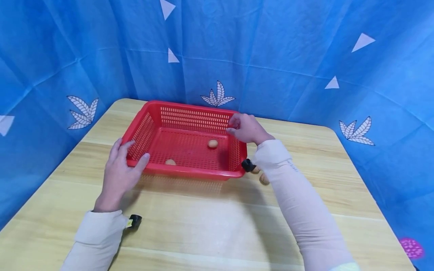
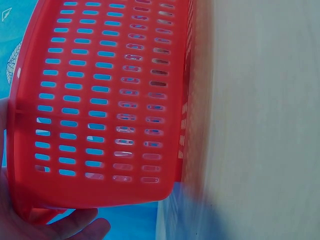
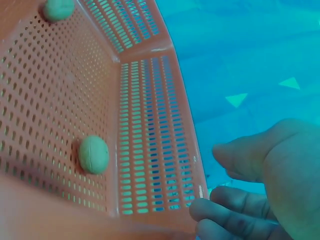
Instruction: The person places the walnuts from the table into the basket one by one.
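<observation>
A red plastic basket (image 1: 190,171) with slotted walls stands on the table, tilted up a little at its front. My left hand (image 1: 122,173) grips its front left corner, thumb over the front rim and fingers over the left one. In the left wrist view, fingers (image 2: 75,222) curl past the basket's corner. Two walnuts lie inside: one walnut (image 1: 212,143) towards the right, another walnut (image 1: 170,162) near the front wall. My right hand (image 1: 249,128) hovers at the right rim with loosely bent fingers and holds nothing; fingertips (image 3: 200,207) overlap the rim in the right wrist view.
More walnuts (image 1: 264,178) lie on the table just outside the basket's right side, partly hidden by the right sleeve. The wooden table (image 1: 203,226) reaches back to a blue patterned curtain (image 1: 271,56), which also hangs at both sides.
</observation>
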Demonstrator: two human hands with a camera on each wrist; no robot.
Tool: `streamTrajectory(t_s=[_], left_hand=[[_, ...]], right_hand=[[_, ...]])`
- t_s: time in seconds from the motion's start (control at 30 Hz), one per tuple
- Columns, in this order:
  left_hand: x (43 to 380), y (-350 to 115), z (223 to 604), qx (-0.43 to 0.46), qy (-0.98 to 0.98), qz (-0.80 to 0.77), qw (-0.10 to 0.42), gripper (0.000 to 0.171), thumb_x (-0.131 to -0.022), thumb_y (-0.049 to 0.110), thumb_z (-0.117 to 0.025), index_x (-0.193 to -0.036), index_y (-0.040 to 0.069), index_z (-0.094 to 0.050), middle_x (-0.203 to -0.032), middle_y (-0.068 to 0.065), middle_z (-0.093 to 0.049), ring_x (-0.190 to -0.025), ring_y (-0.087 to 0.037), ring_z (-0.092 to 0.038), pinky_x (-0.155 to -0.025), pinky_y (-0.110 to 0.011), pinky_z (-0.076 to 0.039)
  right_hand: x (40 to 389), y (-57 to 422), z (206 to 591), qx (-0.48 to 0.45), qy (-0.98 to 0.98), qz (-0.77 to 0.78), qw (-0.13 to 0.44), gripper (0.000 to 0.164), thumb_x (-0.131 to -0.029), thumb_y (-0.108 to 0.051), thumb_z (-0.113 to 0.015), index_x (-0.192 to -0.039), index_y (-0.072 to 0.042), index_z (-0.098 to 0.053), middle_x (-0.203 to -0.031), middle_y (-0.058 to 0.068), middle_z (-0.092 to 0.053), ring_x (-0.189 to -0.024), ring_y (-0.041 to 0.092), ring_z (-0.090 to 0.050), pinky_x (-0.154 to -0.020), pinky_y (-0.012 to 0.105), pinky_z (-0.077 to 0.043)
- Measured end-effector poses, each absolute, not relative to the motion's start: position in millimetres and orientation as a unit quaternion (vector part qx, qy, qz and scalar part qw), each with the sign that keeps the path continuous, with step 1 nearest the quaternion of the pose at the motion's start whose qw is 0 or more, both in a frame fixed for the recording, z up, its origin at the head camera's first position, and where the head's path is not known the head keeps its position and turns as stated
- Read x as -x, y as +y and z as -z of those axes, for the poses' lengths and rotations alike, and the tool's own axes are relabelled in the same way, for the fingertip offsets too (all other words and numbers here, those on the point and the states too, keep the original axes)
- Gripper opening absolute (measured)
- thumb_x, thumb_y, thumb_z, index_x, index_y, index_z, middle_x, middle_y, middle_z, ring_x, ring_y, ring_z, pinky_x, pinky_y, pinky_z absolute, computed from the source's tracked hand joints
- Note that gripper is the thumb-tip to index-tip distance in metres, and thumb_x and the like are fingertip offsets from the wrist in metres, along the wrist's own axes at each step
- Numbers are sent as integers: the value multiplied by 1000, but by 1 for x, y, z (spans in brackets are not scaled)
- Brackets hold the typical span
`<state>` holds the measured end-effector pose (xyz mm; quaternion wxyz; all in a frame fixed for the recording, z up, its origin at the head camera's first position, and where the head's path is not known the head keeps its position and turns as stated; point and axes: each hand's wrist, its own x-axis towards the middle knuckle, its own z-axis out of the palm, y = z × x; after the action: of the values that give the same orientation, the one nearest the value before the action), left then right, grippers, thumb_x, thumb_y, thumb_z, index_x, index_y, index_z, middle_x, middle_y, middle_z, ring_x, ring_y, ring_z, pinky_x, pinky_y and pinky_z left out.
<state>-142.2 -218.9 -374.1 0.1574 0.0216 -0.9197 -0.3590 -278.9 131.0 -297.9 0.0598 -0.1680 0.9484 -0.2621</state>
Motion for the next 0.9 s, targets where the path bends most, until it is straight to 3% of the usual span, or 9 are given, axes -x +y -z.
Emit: streamTrajectory(t_s=[0.53, 0.9], left_hand=[[142, -218, 373, -19, -920, 362, 147, 75, -92, 37, -64, -148, 1, -31, -157, -22, -12, -133, -51, -24, -82, -71, -44], [140, -220, 373, -22, -920, 363, 145, 74, -92, 40, -62, -148, 2, -32, -157, -22, -12, -133, -51, -25, -84, -71, -43]], right_hand=[[279, 175, 305, 124, 948, 293, -14, 23, -91, -22, -66, -104, -3, -63, -95, 13, -66, -85, 27, -63, -73, 40, -54], [279, 207, 318, 103, 953, 284, -8, 24, -93, -23, -63, -105, -2, -60, -98, 16, -65, -91, 31, -60, -78, 44, -50]])
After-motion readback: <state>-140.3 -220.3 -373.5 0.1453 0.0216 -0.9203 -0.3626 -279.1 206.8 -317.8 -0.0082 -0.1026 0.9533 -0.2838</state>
